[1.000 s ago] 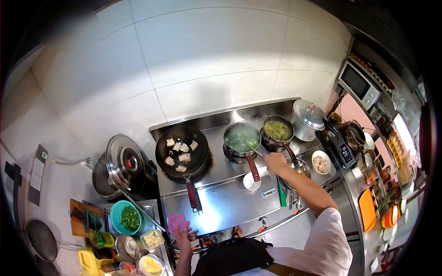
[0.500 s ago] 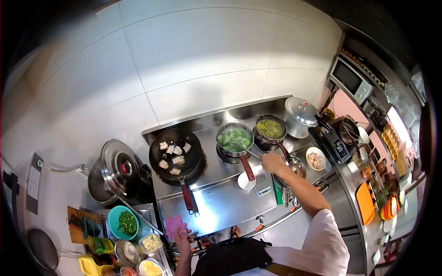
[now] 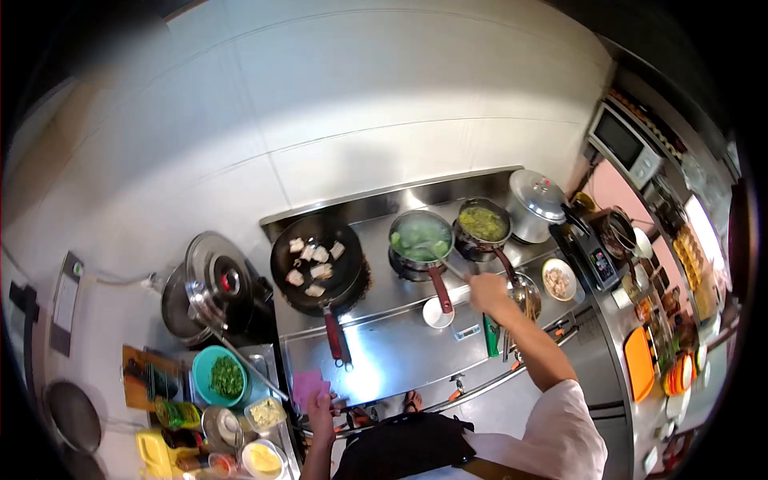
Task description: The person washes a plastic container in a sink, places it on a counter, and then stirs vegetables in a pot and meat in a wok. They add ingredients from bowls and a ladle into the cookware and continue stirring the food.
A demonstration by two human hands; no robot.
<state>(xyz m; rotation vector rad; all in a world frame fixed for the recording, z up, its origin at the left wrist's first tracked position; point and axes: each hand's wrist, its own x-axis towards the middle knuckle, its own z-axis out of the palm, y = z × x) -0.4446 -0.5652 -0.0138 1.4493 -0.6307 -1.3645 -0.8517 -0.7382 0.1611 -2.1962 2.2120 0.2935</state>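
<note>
Pale green, leafy pieces lie in cloudy liquid in the round metal pot [image 3: 406, 222], just beyond the right hand [image 3: 488, 293], whose fingers close around a slim metal utensil [image 3: 450, 266]; the left fingers [image 3: 319, 395] pinch a soft, flat pink cloth [image 3: 307, 386].

Microwave [image 3: 624, 146] upper R. Big lidded metal pot [image 3: 534, 212], R end of stove [image 3: 376, 308]. Bowl [image 3: 571, 295] w/ pale pcs nr blk device [image 3: 590, 256] w/ lit panel. R counter [image 3: 613, 332]: orange tray [image 3: 639, 364], stacked colored plates [image 3: 678, 376] beside. L side: teal bowl [image 3: 202, 370] w/ chopped greens, nr wooden board [image 3: 134, 370]; yellow jug [image 3: 154, 454] btm L.
</note>
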